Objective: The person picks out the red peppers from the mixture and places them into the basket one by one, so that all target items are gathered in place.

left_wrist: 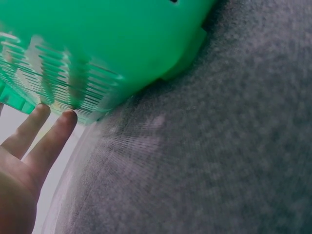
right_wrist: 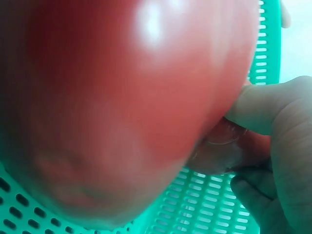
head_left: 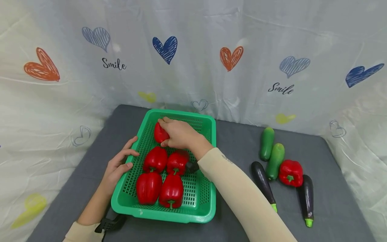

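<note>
A green plastic basket (head_left: 163,217) with slotted sides holds several red bell peppers (head_left: 149,188). In its far left part, my right hand (head_left: 178,133) grips one red bell pepper (head_left: 160,133), thumb on the near side and fingers over the far side. Up close in the right wrist view, another bell pepper (right_wrist: 126,107) hides most of the gripped pepper (right_wrist: 229,148). On the basket's left side, my left hand (head_left: 116,166) rests its fairly straight fingers and thumb on the rim. The left wrist view shows two fingers (left_wrist: 51,139) touching the basket's outer wall (left_wrist: 97,44).
To the right on the grey tabletop (head_left: 235,141) lie two green cucumbers (head_left: 267,144), two dark eggplants (head_left: 262,181) and a single red bell pepper (head_left: 291,172). A white curtain (head_left: 193,77) with printed hearts hangs behind the table.
</note>
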Tool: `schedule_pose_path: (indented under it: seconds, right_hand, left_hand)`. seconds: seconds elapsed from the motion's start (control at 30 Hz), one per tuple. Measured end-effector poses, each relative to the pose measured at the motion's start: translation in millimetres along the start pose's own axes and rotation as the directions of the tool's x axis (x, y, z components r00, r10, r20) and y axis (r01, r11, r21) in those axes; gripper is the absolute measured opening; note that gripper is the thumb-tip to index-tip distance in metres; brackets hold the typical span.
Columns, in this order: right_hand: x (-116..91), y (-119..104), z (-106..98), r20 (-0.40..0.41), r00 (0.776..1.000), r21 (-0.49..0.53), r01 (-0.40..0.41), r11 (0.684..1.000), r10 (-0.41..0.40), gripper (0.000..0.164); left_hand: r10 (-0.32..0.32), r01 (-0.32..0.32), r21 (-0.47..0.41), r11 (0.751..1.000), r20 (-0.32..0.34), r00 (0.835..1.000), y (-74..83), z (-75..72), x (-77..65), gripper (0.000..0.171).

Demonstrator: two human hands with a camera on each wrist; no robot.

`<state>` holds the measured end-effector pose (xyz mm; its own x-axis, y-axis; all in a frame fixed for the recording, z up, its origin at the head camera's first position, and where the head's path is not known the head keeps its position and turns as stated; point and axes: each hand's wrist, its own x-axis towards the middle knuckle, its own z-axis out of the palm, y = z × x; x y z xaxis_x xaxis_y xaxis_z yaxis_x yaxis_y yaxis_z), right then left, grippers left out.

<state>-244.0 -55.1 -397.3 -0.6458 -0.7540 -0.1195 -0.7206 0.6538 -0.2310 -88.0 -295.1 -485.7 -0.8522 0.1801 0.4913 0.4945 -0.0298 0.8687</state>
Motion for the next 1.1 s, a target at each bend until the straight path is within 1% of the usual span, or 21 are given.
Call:
schedule_pose_path:
  seconds: [0.3, 0.63, 0.87, 0.97, 1.1]
  right_hand:
    - [4.7, -2.4, 2.2, 0.007, 1.0, -0.022, -0.003, 1.0, 0.003, 0.093]
    - [6.3, -1.5, 6.0, 0.06, 0.996, 0.102, -0.068, 0.992, 0.062, 0.094]
    - [6.9, 0.8, 10.1, 0.049, 0.995, 0.172, -0.089, 0.981, 0.082, 0.094]
    - [7.1, 1.6, 12.9, 0.027, 0.997, 0.205, -0.077, 0.976, 0.073, 0.087]
    - [7.0, 2.2, 14.9, -0.013, 0.998, 0.211, -0.053, 0.976, 0.057, 0.074]
  left_hand:
    - [0.002, -0.002, 0.0, 1.0, -0.007, 1.0, -0.2, -0.9, 0.4, 0.028]
    - [-0.011, 0.011, -0.004, 1.0, -0.003, 1.0, 0.2, 0.3, 0.4, 0.027]
    - [-0.007, 0.007, -0.005, 1.0, -0.001, 1.0, -1.3, -0.9, 0.9, 0.027]
    - [-0.012, 0.012, -0.005, 1.0, -0.001, 1.0, -1.9, -1.2, 0.5, 0.027]
    - [-0.018, 0.018, -0.003, 1.0, -0.002, 1.0, -3.1, -1.6, -0.3, 0.027]
